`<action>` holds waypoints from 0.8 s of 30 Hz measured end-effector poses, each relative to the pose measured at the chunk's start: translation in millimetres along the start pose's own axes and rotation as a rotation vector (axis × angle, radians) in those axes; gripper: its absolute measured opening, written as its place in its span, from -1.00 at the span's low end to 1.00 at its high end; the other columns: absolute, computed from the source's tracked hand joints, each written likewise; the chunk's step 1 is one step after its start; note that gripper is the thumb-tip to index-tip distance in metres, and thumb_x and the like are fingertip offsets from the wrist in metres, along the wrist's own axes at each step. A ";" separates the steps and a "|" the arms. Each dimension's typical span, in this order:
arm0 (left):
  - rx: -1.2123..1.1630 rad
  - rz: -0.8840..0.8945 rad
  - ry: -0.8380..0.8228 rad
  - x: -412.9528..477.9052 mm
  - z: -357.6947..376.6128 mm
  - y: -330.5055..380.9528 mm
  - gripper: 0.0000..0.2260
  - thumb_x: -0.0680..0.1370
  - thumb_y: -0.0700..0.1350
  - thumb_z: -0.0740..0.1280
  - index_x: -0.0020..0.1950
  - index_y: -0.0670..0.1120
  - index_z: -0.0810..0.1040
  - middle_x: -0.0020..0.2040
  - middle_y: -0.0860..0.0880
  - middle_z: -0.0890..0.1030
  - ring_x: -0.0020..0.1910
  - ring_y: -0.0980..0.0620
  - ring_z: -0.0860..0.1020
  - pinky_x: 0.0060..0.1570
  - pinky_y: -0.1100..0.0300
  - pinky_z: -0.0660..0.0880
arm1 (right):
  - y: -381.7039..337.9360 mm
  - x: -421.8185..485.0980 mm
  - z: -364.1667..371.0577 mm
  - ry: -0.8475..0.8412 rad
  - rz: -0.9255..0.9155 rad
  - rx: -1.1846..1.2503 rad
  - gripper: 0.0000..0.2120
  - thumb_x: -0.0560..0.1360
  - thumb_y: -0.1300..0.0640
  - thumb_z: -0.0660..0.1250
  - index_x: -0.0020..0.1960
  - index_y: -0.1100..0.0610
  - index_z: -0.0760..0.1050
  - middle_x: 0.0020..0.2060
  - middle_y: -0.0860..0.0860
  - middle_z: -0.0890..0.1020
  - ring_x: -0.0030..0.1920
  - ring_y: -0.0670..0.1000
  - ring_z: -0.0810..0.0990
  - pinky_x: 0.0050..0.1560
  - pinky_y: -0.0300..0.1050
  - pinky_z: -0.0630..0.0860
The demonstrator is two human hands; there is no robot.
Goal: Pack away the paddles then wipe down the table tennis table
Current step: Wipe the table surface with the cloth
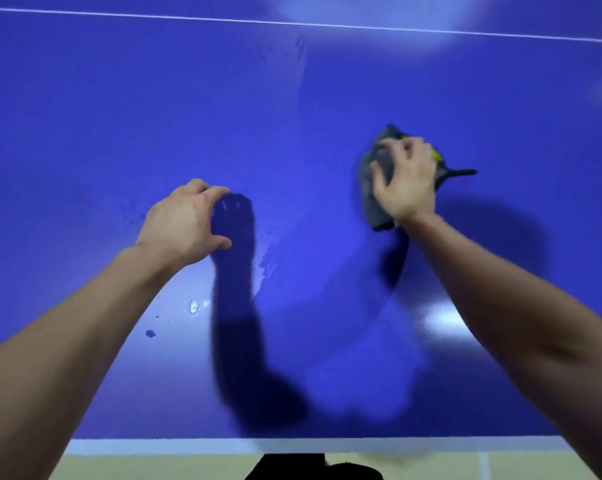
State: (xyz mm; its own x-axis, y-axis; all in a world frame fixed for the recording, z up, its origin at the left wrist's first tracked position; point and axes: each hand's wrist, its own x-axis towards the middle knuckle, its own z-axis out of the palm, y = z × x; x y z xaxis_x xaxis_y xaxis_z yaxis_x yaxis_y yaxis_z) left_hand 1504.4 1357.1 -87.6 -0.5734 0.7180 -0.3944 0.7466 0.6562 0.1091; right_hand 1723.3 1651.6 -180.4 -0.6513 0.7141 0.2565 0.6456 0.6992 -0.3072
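No paddles show; wiping is under way. The right hand (405, 181) clutches a grey cloth (374, 202) on the blue tabletop (119, 98), fingers curled over it. The left hand (181, 223) is empty, fingers loosely curled, and droplets (193, 306) lie unwiped.

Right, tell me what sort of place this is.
Probably an indoor sports hall or games room: a blue table tennis table with white boundary lines, a pale yellowish floor with a painted line, glare from overhead lights.

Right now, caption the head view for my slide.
Right hand grips a grey cloth on the wet blue table; left hand holds nothing.
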 end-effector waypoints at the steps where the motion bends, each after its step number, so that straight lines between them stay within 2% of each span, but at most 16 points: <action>1: -0.007 -0.010 0.003 6.4 -0.4 -2.3 -0.16 0.42 0.14 0.65 0.62 0.12 0.36 0.44 0.03 0.45 0.33 -0.11 0.54 0.13 -0.11 0.59 | 2.0 10.1 2.2 0.020 0.127 -0.014 -0.66 0.61 -0.08 0.32 0.32 0.02 0.56 0.18 0.16 0.54 0.26 0.30 0.51 0.31 0.28 0.45; 3: -0.012 -0.023 0.005 19.2 -3.3 -5.2 -0.13 0.40 0.14 0.66 0.63 0.12 0.34 0.50 0.02 0.41 0.37 -0.12 0.52 0.15 -0.13 0.59 | -28.7 -2.8 6.2 0.028 0.182 -0.020 -0.65 0.59 -0.05 0.32 0.32 0.04 0.58 0.18 0.16 0.53 0.24 0.29 0.51 0.29 0.28 0.44; 4: -0.013 -0.030 0.001 26.8 -5.7 -5.3 -0.11 0.39 0.13 0.67 0.64 0.11 0.33 0.53 0.01 0.39 0.40 -0.13 0.50 0.17 -0.14 0.58 | -54.5 -24.3 6.8 0.001 0.114 0.007 -0.65 0.57 -0.02 0.34 0.32 0.06 0.59 0.17 0.16 0.53 0.23 0.30 0.52 0.26 0.27 0.44; 6: -0.012 -0.044 -0.027 42.8 -10.4 -0.3 -0.06 0.38 0.11 0.69 0.67 0.12 0.29 0.60 -0.02 0.31 0.50 -0.14 0.40 0.24 -0.17 0.56 | -109.7 -88.6 3.8 -0.180 -0.164 0.137 -0.61 0.52 0.03 0.39 0.33 0.09 0.59 0.19 0.18 0.53 0.20 0.29 0.51 0.21 0.28 0.45; 8: -0.004 -0.061 -0.053 61.4 -14.0 8.1 0.06 0.35 0.13 0.71 0.71 0.17 0.18 0.69 -0.05 0.18 0.64 -0.14 0.21 0.35 -0.20 0.50 | -143.8 -143.2 -6.1 -0.412 -0.521 0.243 -0.60 0.55 0.06 0.38 0.37 0.10 0.59 0.24 0.18 0.54 0.19 0.27 0.51 0.19 0.23 0.45; 10: 0.019 -0.097 -0.070 82.7 -19.0 15.1 0.20 0.30 0.20 0.72 0.73 0.24 0.01 0.74 -0.10 0.03 0.72 -0.13 -0.01 0.47 -0.23 0.40 | -133.3 -145.9 -4.9 -0.533 -0.791 0.311 -0.65 0.64 0.06 0.35 0.40 0.07 0.60 0.26 0.16 0.56 0.17 0.24 0.51 0.16 0.15 0.43; 11: 0.034 -0.124 -0.079 93.8 -21.8 17.3 0.26 0.27 0.24 0.72 0.73 0.27 -0.07 0.74 -0.12 -0.03 0.73 -0.15 -0.09 0.51 -0.24 0.36 | -116.7 -128.9 -2.4 -0.538 -0.860 0.312 -0.66 0.64 0.06 0.36 0.40 0.06 0.61 0.27 0.16 0.57 0.18 0.23 0.53 0.17 0.14 0.43; 12: 0.060 -0.146 -0.095 103.9 -24.0 18.5 0.32 0.23 0.28 0.72 0.72 0.28 -0.14 0.74 -0.13 -0.09 0.73 -0.17 -0.14 0.54 -0.25 0.32 | -96.0 -104.9 -0.1 -0.508 -0.865 0.285 -0.65 0.62 0.06 0.38 0.39 0.06 0.62 0.28 0.16 0.57 0.19 0.24 0.54 0.19 0.15 0.44; 13: 0.097 -0.157 -0.114 112.5 -24.5 19.1 0.37 0.20 0.32 0.71 0.72 0.29 -0.20 0.74 -0.14 -0.14 0.72 -0.21 -0.17 0.56 -0.26 0.28 | -72.0 -78.3 1.1 -0.439 -0.789 0.249 -0.63 0.59 0.06 0.41 0.38 0.07 0.63 0.27 0.16 0.58 0.19 0.25 0.55 0.22 0.17 0.46; 15: 0.154 -0.155 -0.146 125.9 -22.2 17.3 0.43 0.15 0.37 0.71 0.70 0.29 -0.26 0.74 -0.15 -0.19 0.71 -0.27 -0.18 0.59 -0.31 0.20 | -15.7 -18.9 2.1 -0.227 -0.456 0.150 -0.61 0.59 0.03 0.42 0.39 0.07 0.62 0.22 0.17 0.58 0.17 0.27 0.56 0.24 0.24 0.49; 16: 0.148 -0.145 -0.170 129.5 -19.4 15.9 0.43 0.15 0.36 0.71 0.69 0.30 -0.26 0.73 -0.13 -0.20 0.71 -0.28 -0.16 0.57 -0.33 0.23 | 11.0 7.7 1.0 -0.131 -0.254 0.075 -0.61 0.61 -0.01 0.40 0.40 0.08 0.60 0.20 0.17 0.57 0.18 0.29 0.56 0.23 0.26 0.49; 18: 0.112 -0.128 -0.203 131.7 -12.1 11.9 0.41 0.16 0.32 0.73 0.69 0.33 -0.25 0.73 -0.07 -0.19 0.72 -0.24 -0.13 0.41 -0.33 0.42 | 43.8 41.6 3.6 -0.003 0.107 -0.057 -0.57 0.64 -0.09 0.33 0.41 0.11 0.56 0.20 0.20 0.55 0.23 0.32 0.54 0.25 0.26 0.47; 20: 0.139 -0.117 -0.199 131.2 -11.5 9.1 0.40 0.16 0.35 0.71 0.67 0.36 -0.25 0.73 -0.03 -0.17 0.72 -0.21 -0.10 0.18 -0.26 0.55 | 25.0 47.7 13.3 0.045 0.294 -0.122 -0.57 0.62 -0.08 0.29 0.39 0.13 0.55 0.24 0.22 0.55 0.28 0.34 0.51 0.26 0.29 0.46; 21: 0.161 -0.110 -0.197 130.5 -11.9 9.3 0.39 0.16 0.36 0.70 0.67 0.36 -0.25 0.73 -0.02 -0.15 0.72 -0.20 -0.08 0.10 -0.22 0.57 | 0.2 37.4 16.8 0.035 0.287 -0.127 -0.57 0.60 -0.06 0.30 0.39 0.12 0.54 0.25 0.22 0.54 0.28 0.33 0.50 0.25 0.29 0.45; 22: 0.184 -0.105 -0.188 130.7 -11.5 9.1 0.38 0.16 0.38 0.70 0.66 0.36 -0.25 0.73 -0.02 -0.14 0.72 -0.19 -0.06 0.05 -0.19 0.57 | -31.5 18.0 19.7 -0.009 0.205 -0.093 -0.57 0.59 -0.05 0.31 0.39 0.11 0.54 0.26 0.22 0.53 0.27 0.32 0.50 0.24 0.28 0.44; 24: 0.212 -0.095 -0.179 130.6 -12.9 9.0 0.38 0.16 0.40 0.68 0.66 0.36 -0.25 0.73 -0.02 -0.12 0.72 -0.18 -0.04 0.01 -0.15 0.58 | -101.9 -32.0 21.0 -0.195 -0.112 0.041 -0.54 0.57 -0.02 0.35 0.42 0.12 0.54 0.29 0.20 0.52 0.25 0.30 0.50 0.23 0.25 0.43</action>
State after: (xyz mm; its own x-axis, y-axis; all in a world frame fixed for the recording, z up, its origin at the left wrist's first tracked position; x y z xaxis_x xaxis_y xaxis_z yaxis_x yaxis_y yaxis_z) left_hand 1431.9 1459.7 -126.4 -0.5896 0.5907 -0.5509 0.7571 0.6418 -0.1221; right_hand 1670.0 1556.8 -176.5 -0.7855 0.6090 0.1104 0.5506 0.7690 -0.3249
